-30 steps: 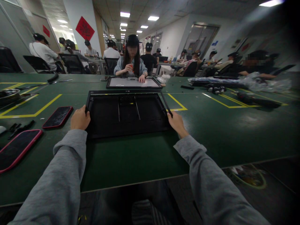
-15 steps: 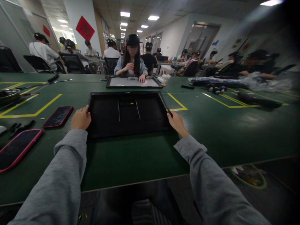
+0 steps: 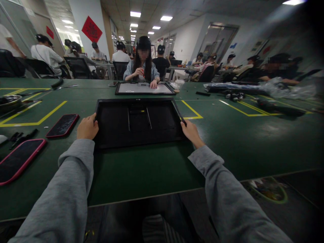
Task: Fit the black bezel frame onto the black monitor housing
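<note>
A black rectangular monitor frame point(image 3: 138, 122) lies flat on the green table point(image 3: 152, 168) in front of me. My left hand point(image 3: 87, 127) grips its left edge with fingers curled round it. My right hand point(image 3: 191, 132) grips the right edge in the same way. Both grey sleeves reach forward from the bottom of the view. Inside the frame two thin metal strips run front to back.
Two red-edged phones point(image 3: 62, 125) point(image 3: 17, 160) lie left of the frame, near small black parts point(image 3: 21, 137). A metal bowl point(image 3: 8, 100) sits far left. Across the table a person works over a white panel point(image 3: 144, 88). Bagged items point(image 3: 265, 89) lie at the right.
The frame's bezel, lifted a little at the far edge a second ago, now sits flush on the black back part. My hands stay on the two side edges.
</note>
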The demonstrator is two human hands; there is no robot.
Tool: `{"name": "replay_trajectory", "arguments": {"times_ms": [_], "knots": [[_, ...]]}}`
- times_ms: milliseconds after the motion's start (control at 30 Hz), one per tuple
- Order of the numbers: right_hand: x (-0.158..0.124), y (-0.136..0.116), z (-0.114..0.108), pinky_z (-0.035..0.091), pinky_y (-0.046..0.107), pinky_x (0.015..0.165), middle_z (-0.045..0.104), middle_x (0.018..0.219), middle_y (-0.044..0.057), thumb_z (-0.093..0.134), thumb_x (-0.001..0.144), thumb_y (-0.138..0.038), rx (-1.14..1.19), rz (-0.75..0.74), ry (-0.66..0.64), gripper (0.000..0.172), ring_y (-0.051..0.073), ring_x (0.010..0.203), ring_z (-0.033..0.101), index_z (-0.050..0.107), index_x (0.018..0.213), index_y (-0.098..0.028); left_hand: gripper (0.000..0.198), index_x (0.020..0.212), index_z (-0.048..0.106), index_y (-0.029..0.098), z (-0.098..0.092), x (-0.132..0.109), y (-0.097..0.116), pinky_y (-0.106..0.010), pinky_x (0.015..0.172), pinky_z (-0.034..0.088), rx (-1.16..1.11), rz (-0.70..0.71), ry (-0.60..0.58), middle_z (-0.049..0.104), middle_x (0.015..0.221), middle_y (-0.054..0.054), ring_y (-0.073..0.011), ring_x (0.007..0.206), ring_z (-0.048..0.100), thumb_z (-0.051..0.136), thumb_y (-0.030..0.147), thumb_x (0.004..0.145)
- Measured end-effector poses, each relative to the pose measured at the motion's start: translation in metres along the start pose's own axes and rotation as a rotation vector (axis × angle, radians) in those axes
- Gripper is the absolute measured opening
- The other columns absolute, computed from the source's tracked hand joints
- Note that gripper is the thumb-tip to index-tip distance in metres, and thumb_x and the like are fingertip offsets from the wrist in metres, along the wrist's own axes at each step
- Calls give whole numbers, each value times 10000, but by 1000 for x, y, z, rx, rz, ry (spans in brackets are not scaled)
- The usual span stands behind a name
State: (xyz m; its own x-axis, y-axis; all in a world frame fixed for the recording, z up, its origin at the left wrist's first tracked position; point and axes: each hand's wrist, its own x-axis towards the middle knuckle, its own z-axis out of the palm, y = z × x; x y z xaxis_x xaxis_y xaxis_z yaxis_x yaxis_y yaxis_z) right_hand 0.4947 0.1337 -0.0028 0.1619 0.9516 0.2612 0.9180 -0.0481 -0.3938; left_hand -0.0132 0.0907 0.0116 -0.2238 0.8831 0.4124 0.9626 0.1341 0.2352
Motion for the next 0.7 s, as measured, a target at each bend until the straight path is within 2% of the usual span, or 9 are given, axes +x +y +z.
{"name": "replay_trajectory", "arguments": {"times_ms": [700], "knots": [[3, 3, 1, 489, 345, 912, 741, 1154, 185, 415, 1015, -339, -10, -9, -25, 427, 288, 1087, 683, 637, 1304, -116, 587, 1499, 486, 116, 0, 0, -1, -442, 1094, 412, 4, 13, 2, 610, 1400, -161, -310, 1276, 545, 383, 302, 951]]}}
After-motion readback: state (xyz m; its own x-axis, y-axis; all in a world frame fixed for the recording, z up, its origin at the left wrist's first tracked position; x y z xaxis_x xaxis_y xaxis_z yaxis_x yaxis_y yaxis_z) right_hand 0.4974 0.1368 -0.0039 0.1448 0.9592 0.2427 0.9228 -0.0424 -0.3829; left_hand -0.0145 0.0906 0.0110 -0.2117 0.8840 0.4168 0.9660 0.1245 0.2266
